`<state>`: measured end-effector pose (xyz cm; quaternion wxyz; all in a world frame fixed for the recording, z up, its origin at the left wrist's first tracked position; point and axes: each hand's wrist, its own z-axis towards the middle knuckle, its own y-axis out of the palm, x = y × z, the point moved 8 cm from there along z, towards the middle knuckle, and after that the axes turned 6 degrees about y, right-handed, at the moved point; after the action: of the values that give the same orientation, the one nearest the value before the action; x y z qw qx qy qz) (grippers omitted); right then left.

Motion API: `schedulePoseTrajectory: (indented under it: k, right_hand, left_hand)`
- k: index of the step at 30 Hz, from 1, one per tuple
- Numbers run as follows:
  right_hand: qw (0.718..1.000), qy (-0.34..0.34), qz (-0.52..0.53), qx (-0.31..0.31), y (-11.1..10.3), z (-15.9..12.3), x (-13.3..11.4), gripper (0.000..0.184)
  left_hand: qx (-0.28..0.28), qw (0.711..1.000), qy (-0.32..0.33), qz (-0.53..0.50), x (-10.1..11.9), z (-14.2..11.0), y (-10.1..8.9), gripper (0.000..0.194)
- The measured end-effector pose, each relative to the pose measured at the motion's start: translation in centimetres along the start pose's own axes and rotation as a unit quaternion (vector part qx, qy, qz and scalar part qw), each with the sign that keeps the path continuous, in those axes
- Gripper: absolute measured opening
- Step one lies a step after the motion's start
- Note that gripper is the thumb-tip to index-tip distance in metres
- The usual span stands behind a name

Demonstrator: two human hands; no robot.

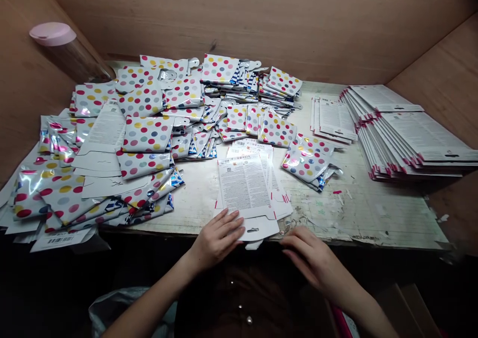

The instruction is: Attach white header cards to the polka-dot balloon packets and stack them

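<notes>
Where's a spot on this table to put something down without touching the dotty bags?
The bare spot is at the front right of the worn table, between the dotted foil bag, the white card stacks and the person's right hand. The left side is crowded, piled with dotted packets.

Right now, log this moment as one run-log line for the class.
left hand: on printed card | right hand: open, beside card | nearby: dotted packs; card stacks
</notes>
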<state>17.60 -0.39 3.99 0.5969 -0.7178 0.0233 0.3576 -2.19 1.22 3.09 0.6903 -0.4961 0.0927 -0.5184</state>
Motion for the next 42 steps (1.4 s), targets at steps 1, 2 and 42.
schedulePoseTrajectory:
  k: [1,2,42]
  right_hand:
    - [0.999,-0.02,0.036,0.002,-0.1,1.5,-0.5,0.019]
    - [0.997,-0.038,0.058,0.024,-0.2,3.1,-1.0,0.019]
    - [0.925,0.299,0.1,0.214,-14.2,13.8,13.7,0.053]
  left_hand:
    - [0.017,0.999,-0.027,-0.01,-0.2,0.0,-0.2,0.025]
    - [0.033,0.997,-0.066,-0.015,-0.5,0.0,-0.3,0.02]
    - [0.158,0.804,-0.571,-0.053,-7.5,-1.2,-3.5,0.035]
